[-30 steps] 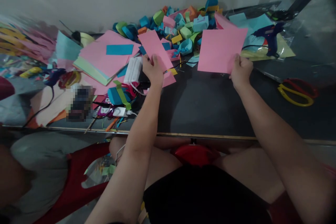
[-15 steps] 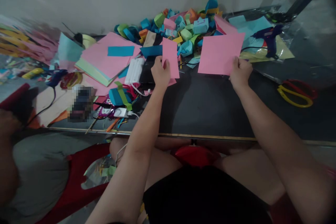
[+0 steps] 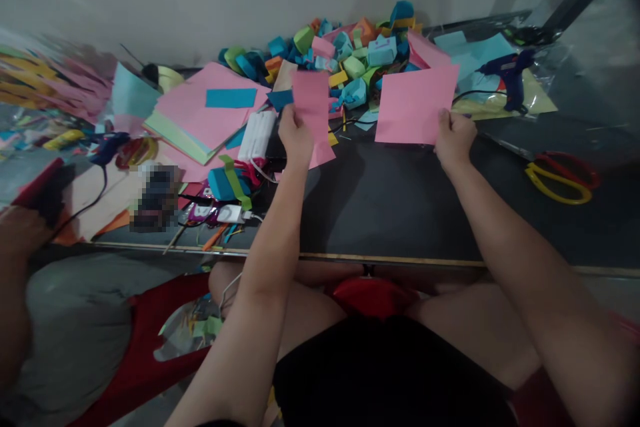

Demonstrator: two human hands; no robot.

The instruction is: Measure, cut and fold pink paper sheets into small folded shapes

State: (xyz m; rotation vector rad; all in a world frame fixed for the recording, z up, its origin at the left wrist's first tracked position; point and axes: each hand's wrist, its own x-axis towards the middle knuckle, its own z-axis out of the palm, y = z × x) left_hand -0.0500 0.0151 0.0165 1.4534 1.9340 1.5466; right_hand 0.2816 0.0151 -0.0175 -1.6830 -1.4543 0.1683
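My left hand (image 3: 297,137) pinches a narrow strip of pink paper (image 3: 313,97) by its left edge, upright above the dark table (image 3: 390,207). My right hand (image 3: 455,137) grips a wider, nearly square sheet of pink paper (image 3: 413,107) at its lower right corner, thumb on the near face. A gap separates the two pink pieces. Behind them lies a heap of small folded paper pieces (image 3: 354,65) in blue, green, orange and pink. Left of my left hand is a white power strip or adapter (image 3: 257,137), partly hidden by papers and cords.
Red and yellow scissors (image 3: 560,180) lie at the right. A blue glue gun (image 3: 511,77) rests on plastic-wrapped paper at the back right. Stacked coloured sheets (image 3: 190,107) and a pixelated object (image 3: 155,197) are on the left. Another person's hand (image 3: 23,230) is at the far left.
My left hand has shifted slightly left with the pink strip, which now turns its face more toward me. The right hand and its sheet have barely moved, a touch left.
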